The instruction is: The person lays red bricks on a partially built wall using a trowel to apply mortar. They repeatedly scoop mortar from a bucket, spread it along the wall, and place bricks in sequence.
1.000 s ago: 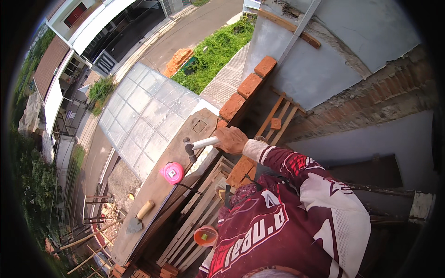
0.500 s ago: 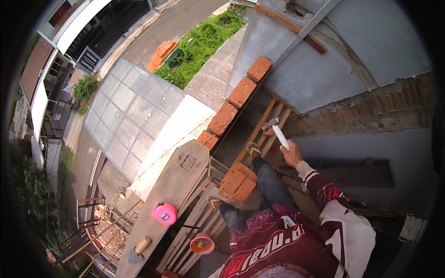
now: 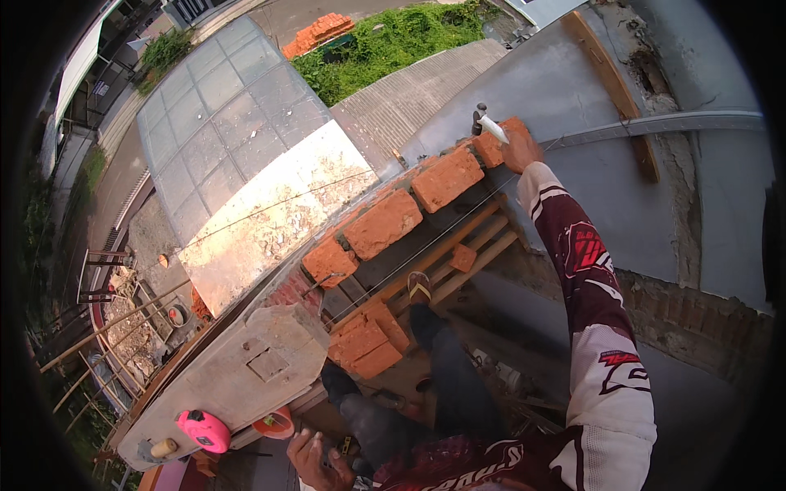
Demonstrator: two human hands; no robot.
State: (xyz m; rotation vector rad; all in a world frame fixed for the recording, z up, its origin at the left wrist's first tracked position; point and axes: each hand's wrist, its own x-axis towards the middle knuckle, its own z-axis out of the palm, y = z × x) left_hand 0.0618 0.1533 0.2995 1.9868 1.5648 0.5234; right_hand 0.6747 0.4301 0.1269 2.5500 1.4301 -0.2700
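Observation:
My right hand (image 3: 521, 150) grips a white-handled hammer (image 3: 491, 126), its metal head up beside the far end of a row of red bricks (image 3: 447, 179) with mortar joints. A thin line (image 3: 393, 275) runs along the row's near side. My left hand (image 3: 319, 458) is low in the frame, fingers loosely curled and apart, with nothing visible in it. Near it are an orange bucket (image 3: 274, 424) and, on a grey weathered board (image 3: 229, 368), a pink tape measure (image 3: 205, 429) and a wooden tool handle (image 3: 164, 448).
Loose bricks (image 3: 364, 344) lie by my legs, next to a slatted wooden frame (image 3: 475, 245) and a drop below the row. A pale panelled roof (image 3: 221, 123) lies beyond the wall at left; grey sloping surfaces with a plank (image 3: 616, 74) and metal channel (image 3: 679, 123) are at right.
My right hand has carried the hammer away from the board and up to the row's far brick. My left hand has come into view, and the camera's view has turned.

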